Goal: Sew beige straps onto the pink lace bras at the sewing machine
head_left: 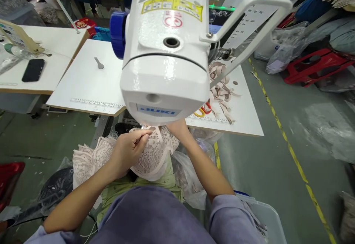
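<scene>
A pale pink lace bra [151,159] hangs over my lap, its upper edge under the head of a white sewing machine [165,77]. My left hand [129,151] pinches the lace near a narrow strap, thumb against forefinger. At the far side of the same cup is my right hand [177,128], its fingers mostly hidden beneath the machine head, so I cannot see what they grip. More lace cups [93,157] spread to the left, below my left wrist. The needle area is covered by the machine head.
Beige straps [222,88] lie in a pile on the right of the white table [246,114], beside scissors with red and yellow handles [205,109]. A grey spoon-shaped piece [99,64] rests on the left. Below right stands a clear plastic bin [270,214]; a phone [33,70] lies on the neighbouring table.
</scene>
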Available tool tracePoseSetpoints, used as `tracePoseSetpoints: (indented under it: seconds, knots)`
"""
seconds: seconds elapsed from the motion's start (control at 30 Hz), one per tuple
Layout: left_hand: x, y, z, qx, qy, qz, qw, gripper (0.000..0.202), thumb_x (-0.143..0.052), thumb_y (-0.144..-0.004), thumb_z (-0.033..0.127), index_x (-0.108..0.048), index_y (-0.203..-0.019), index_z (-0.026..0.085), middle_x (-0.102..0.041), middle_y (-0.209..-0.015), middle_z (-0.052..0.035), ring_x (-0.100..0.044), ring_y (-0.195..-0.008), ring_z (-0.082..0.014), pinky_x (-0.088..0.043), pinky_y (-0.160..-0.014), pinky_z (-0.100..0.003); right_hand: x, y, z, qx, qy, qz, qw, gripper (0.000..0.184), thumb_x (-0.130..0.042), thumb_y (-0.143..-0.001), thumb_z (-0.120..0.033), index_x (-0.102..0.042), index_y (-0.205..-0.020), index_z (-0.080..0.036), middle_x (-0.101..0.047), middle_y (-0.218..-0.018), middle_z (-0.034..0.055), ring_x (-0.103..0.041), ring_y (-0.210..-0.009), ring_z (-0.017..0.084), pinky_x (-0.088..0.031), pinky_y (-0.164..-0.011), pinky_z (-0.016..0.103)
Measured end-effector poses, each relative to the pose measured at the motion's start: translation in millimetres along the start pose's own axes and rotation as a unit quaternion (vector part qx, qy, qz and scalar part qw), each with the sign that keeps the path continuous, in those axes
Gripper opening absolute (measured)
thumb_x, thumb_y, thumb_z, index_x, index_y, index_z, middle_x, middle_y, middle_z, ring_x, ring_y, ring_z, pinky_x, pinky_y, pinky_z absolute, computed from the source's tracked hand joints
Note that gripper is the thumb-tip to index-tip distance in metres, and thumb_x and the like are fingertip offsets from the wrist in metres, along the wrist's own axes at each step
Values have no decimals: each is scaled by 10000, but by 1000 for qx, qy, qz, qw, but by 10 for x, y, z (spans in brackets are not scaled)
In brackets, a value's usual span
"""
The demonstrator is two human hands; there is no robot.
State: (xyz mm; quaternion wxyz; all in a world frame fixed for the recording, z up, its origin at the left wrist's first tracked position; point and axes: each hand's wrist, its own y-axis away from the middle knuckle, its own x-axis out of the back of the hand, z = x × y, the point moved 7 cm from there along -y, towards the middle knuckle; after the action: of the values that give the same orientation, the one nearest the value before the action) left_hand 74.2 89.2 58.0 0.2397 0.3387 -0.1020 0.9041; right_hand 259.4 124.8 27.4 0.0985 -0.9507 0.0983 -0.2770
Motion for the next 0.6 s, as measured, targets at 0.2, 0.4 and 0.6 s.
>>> tracePoseSetpoints:
  seconds: [0.2,0.4,0.6]
  knots:
    - [44,48,-56,-5,-33,27,999,319,-499,-985,312,-758,-1126,190,-783,-1104,-52,-747,-950,-210,-574,-761,-245,-9,23,-8,-14,-31,11,999,90,-563,-820,-304,-570,-781,-223,-622,-878,62,-550,-734,202,-522,-741,375]
    - [11,77,-67,-33,-39,31,998,283,-520,-976,289,-756,-1101,197,-790,-1065,-28,-743,-954,-188,-558,-824,-236,8,18,-40,23,-37,38,998,98,-570,-846,-321,-581,-811,-230,-580,-846,41,-506,-688,180,-507,-663,341]
    - [-59,81,-47,-60,-60,25,996,281,-510,-985,297,-742,-1119,215,-790,-1058,-17,-746,-941,-185,-554,-823,-248,4,34,8,34,-31,41,998,144,-571,-861,-361,-590,-800,-232,-567,-815,39,-515,-741,196,-501,-674,336]
